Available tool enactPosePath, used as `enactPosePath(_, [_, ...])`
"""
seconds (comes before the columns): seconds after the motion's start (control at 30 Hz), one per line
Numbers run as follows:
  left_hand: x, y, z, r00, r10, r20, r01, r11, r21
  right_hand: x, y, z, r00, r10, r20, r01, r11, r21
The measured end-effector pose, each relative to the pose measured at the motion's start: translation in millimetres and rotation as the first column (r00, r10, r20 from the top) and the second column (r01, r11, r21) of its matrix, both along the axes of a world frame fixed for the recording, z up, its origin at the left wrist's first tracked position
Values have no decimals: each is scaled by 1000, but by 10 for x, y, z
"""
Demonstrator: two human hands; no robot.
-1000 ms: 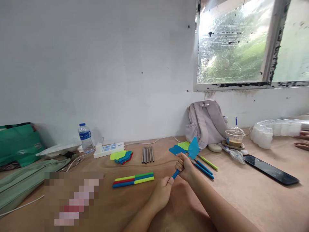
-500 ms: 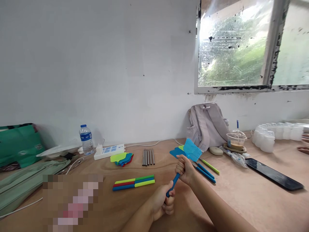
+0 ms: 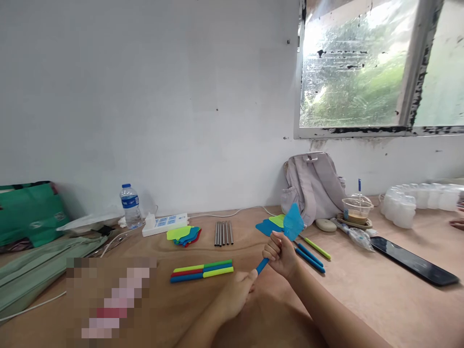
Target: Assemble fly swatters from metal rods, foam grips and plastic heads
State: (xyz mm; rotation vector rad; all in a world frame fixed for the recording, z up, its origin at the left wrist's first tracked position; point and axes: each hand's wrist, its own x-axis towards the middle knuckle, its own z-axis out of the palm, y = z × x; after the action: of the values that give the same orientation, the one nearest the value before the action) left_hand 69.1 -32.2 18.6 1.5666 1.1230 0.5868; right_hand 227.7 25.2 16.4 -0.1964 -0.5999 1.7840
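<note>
The right hand [image 3: 280, 252] is closed in a fist around the shaft of a blue plastic fly swatter [image 3: 281, 239], whose mesh head tilts up just above the knuckles, in front of the grey fabric backpack [image 3: 313, 186] that leans on the wall. The left hand [image 3: 237, 292] is curled around the lower end of the same blue handle, nearer the person than the backpack. Both hands hang a little over the brown wooden desk [image 3: 362, 295]. Left of the backpack lie more flat swatter heads and coloured handles [image 3: 308, 251], a row of grey metal rods [image 3: 222, 233], and a bundle of green, red and blue handles [image 3: 202, 270]. Right of the backpack stands a clear plastic cup [image 3: 357, 210] with a brown drink.
</note>
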Motion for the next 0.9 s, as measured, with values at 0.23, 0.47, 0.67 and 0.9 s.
enactPosePath(0.23, [-207, 96, -5, 799, 332, -501, 118, 731, 672, -220, -24, -117, 953, -301, -30, 299, 952, -56])
enactPosePath(0.47, [27, 73, -179, 707, 413, -574, 237, 626, 743, -459, -152, -208, 919, -391, 44, 394, 915, -84])
enactPosePath(0.67, [111, 3, -237, 774, 319, -547, 96, 795, 599, -478, -187, -141, 941, -269, 204, 305, 936, -175])
enactPosePath(0.9, [27, -70, -133, 958, 100, -269, 45, 873, 486, -459, -152, -121, 956, -95, 278, 153, 969, -195])
